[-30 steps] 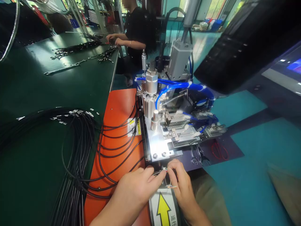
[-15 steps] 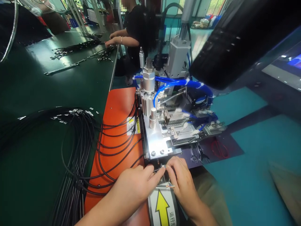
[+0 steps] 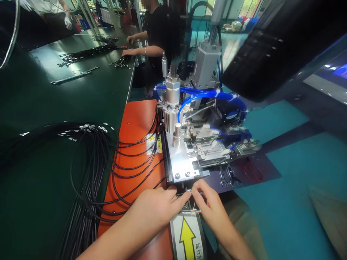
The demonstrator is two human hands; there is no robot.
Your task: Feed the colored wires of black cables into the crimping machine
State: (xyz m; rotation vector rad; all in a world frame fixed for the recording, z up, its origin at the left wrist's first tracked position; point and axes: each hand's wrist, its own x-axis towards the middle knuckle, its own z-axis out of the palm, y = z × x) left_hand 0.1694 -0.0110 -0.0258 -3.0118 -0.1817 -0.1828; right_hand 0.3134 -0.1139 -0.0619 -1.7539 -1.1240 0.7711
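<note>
Both hands meet at the near end of a machine's metal plate (image 3: 179,164). My left hand (image 3: 158,207) is closed, its thumb and index finger pressed at a small shiny metal connector (image 3: 189,191). From the right, my right hand (image 3: 210,202) pinches at the same tiny piece, its fingertips touching or almost touching the left index finger. Much of the connector is hidden by the fingers. Just below them lies a dark cable end with thin coloured wires (image 3: 195,211), above a white label with a yellow arrow (image 3: 187,236).
Black cables run across the orange cover (image 3: 141,119) to a thick cable bundle (image 3: 92,162) on the green table (image 3: 67,97). Blue air hoses (image 3: 208,94) and cylinders stand ahead. Wrenches (image 3: 223,177) lie right. A black lamp-like body (image 3: 260,54) hangs upper right. Co-workers stand beyond.
My hands stay at the same spot, with the right fingers shifted very slightly. The coloured wires below them sit a little higher. A co-worker's hands at the far table have moved apart.
</note>
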